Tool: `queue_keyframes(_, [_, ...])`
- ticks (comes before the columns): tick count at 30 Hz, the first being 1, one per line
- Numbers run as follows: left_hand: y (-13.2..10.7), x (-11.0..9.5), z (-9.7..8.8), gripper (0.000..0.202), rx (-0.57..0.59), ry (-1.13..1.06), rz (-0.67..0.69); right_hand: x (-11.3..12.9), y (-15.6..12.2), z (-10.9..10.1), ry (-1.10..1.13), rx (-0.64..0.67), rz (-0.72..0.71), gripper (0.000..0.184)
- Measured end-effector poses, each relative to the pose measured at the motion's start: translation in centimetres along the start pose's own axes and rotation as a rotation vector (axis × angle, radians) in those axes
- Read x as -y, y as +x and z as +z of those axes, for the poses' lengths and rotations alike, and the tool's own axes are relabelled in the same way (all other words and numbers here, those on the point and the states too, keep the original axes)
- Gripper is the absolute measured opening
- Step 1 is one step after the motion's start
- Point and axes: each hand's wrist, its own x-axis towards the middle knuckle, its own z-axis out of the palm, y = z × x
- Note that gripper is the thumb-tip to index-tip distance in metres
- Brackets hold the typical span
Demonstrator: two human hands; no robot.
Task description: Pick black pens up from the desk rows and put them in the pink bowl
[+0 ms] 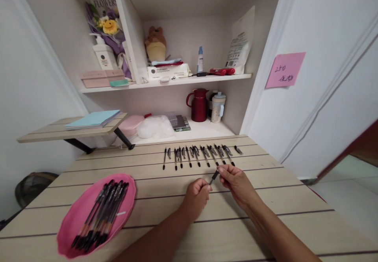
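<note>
Both my hands meet over the middle of the wooden table (265, 199). My left hand (196, 197) and my right hand (236, 181) are each pinched on an end of one black pen (214, 177) held between them, just above the tabletop. Beyond them lies a row of several black pens and pen caps (197, 155), side by side. A pink oval tray (73, 218) at the near left holds several more black pens (102, 214).
Behind the table is a white shelf unit with a red jug (199, 104), a cup (217, 106), a plastic bag (155, 126) and boxes. A small raised desk (71, 130) with a blue folder stands at the left. A pink note (285, 69) hangs on the right wall.
</note>
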Motion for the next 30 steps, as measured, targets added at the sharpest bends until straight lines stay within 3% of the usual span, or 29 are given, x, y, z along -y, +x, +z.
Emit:
queue_keyframes(9, [-0.3, -0.2, -0.2, 0.015, -0.143, 0.2, 0.187, -0.8, 0.3, -0.1, -0.075, -0.017, -0.035, 0.033])
queue_keyframes(15, [0.0, -0.6, -0.5, 0.02, -0.067, 0.071, 0.096, 0.7, -0.4, 0.0, 0.058, 0.105, -0.017, 0.042])
queue_keyframes(19, [0.1, -0.6, -0.4, 0.02, 0.009, 0.011, 0.02, 0.3, -0.2, -0.4, 0.04, 0.092, -0.017, 0.036])
queue_keyframes(22, [0.1, -0.8, -0.4, 0.019, 0.0, 0.057, 0.054, -0.4, 0.2, -0.5, 0.005, 0.048, -0.053, 0.028])
queue_keyframes(27, [-0.1, -1.1, -0.5, 0.017, -0.093, 0.235, 0.233, -0.4, 0.1, -0.3, -0.056, -0.006, -0.073, 0.027])
queue_keyframes(30, [0.0, -0.8, -0.4, 0.017, -0.052, 0.168, 0.151, 0.4, -0.3, -0.3, 0.022, 0.071, -0.023, 0.028])
